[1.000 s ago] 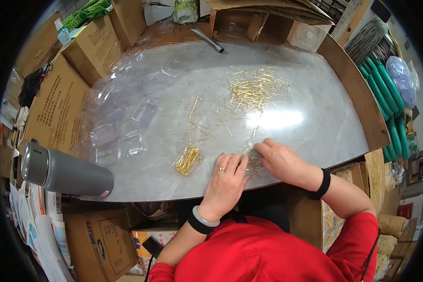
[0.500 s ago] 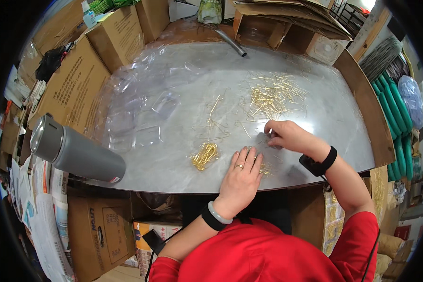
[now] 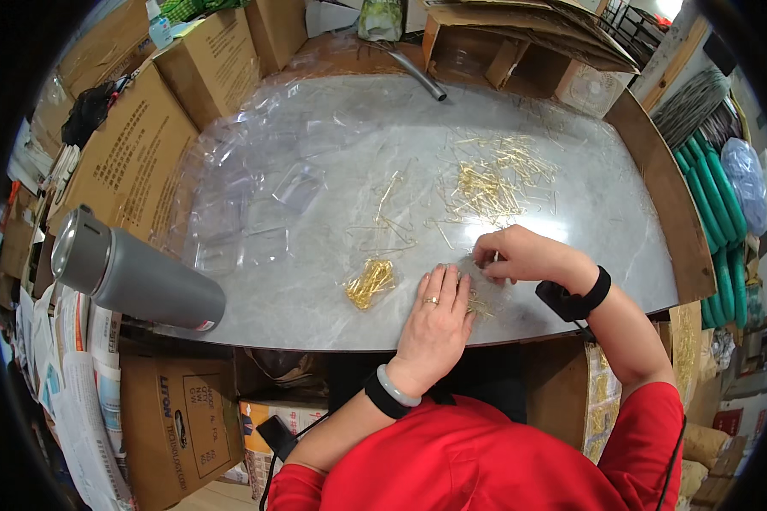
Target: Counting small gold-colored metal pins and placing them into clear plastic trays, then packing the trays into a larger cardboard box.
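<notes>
My left hand (image 3: 435, 317) lies flat near the table's front edge, fingers stretched out, covering part of a small batch of thin gold wire pieces (image 3: 479, 305) that stick out on its right. Just beyond its fingertips, my right hand (image 3: 520, 257) is curled with thumb and fingers together, low over the table; whatever is between them is hidden. A compact gold bundle of hooked wires (image 3: 371, 284) rests left of my left hand. Farther back spreads a large loose pile of gold wire hooks (image 3: 491, 189). A few strays (image 3: 387, 223) lie left of it.
Clear plastic boxes (image 3: 298, 189) cover the left of the grey table (image 3: 349, 328). A grey flask (image 3: 149, 277) stands at the left front. Cardboard walls (image 3: 136, 157) border the left side, another (image 3: 656, 183) the right. A metal tube (image 3: 419, 77) lies at the back.
My right hand has drawn slightly nearer and to the left, toward my left fingertips. My left hand stays flat in nearly the same place.
</notes>
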